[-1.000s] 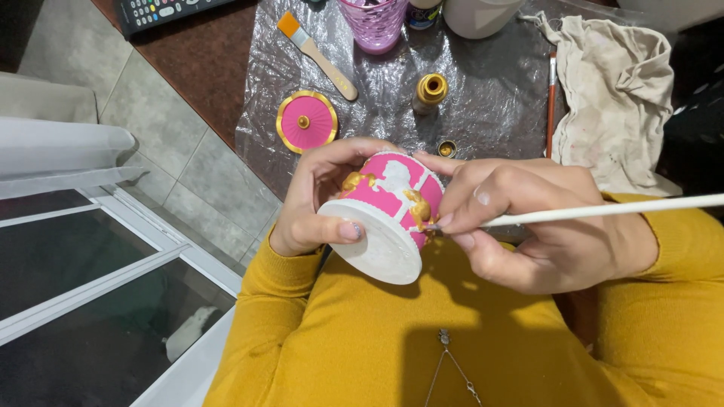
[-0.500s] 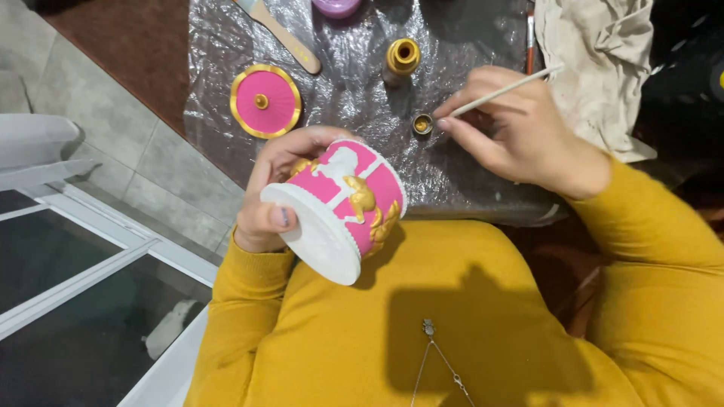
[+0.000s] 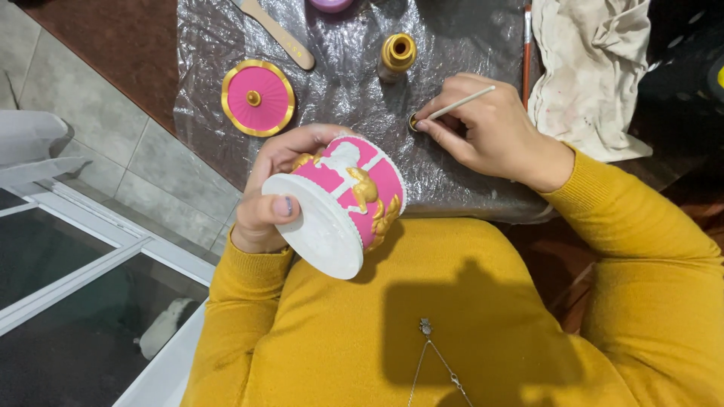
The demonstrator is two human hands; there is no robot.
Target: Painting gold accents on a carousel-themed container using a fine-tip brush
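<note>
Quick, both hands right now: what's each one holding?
Left hand: closed around the pink carousel box, tilted on its side.
Right hand: pinching a thin brush, tip at the small gold cap.

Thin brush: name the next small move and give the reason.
Probably lift the thin brush from the small gold cap and carry it back to the pink carousel box. The right hand has the tip at the cap, while the left hand holds the box tilted, gold horses facing up.

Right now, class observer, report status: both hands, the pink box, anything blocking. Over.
Left hand grips pink carousel box, tilted. Right hand holds thin brush, tip at small gold cap. Nothing between them.
</note>
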